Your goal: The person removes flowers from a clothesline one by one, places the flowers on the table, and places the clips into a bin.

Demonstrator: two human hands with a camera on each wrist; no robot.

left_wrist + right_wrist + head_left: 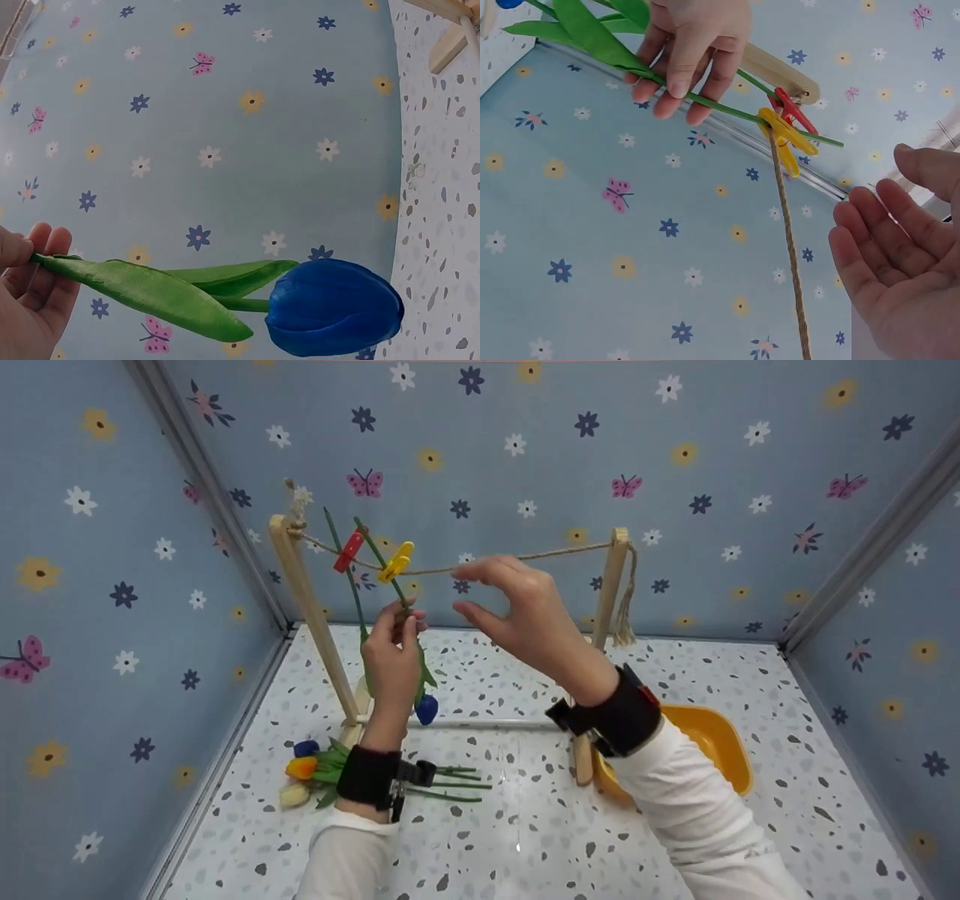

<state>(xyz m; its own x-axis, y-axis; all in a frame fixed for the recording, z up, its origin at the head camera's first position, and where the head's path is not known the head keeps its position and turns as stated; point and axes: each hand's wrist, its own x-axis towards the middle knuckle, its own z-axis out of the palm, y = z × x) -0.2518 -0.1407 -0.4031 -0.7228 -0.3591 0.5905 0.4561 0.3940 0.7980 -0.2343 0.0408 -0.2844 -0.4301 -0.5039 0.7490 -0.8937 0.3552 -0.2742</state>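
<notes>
An artificial blue tulip (334, 309) hangs head down, its green stem clipped to a rope (559, 553) by a yellow clothespin (396, 562). My left hand (393, 664) pinches that stem just below the clothespin, near the leaves. To the left, a red clothespin (349, 552) holds a second green stem (355, 592) on the same rope; its flower is hidden behind my left hand and arm. My right hand (529, 615) is raised right of the yellow clothespin, thumb and fingers spread apart, touching nothing.
Two wooden posts (313, 615) carry the rope, with a white bar (480, 724) low between them. Several tulips (303, 769), blue, orange and cream, lie on the speckled table at the left. Partly behind my right arm stands a yellow basin (739, 750). Patterned panels enclose the space.
</notes>
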